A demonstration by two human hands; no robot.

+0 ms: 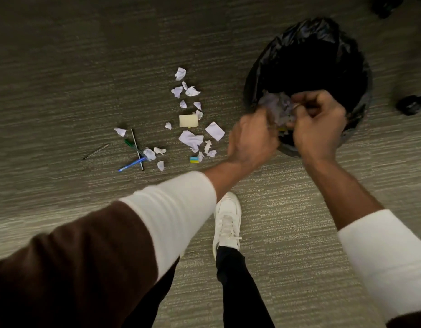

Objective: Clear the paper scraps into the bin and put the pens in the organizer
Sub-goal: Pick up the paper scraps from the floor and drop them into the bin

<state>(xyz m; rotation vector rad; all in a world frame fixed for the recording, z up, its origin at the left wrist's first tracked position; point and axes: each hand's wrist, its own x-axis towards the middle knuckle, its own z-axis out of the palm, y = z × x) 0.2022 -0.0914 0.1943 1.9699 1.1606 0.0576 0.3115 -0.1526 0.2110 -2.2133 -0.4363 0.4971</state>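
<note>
At the bottom centre of the frame a white shoe stands on the carpet floor. Above it, right of centre, the left hand and right hand are closed together on a blurred wad of paper over the near rim of the black-lined bin. Farther left, paper scraps lie around a yellow note pad, with the pens crossed at centre left.

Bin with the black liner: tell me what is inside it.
The bin interior reads as plain black; no contents show. Over its near rim, the left hand and right hand hold a bunch of paper scraps, hiding that edge.
</note>
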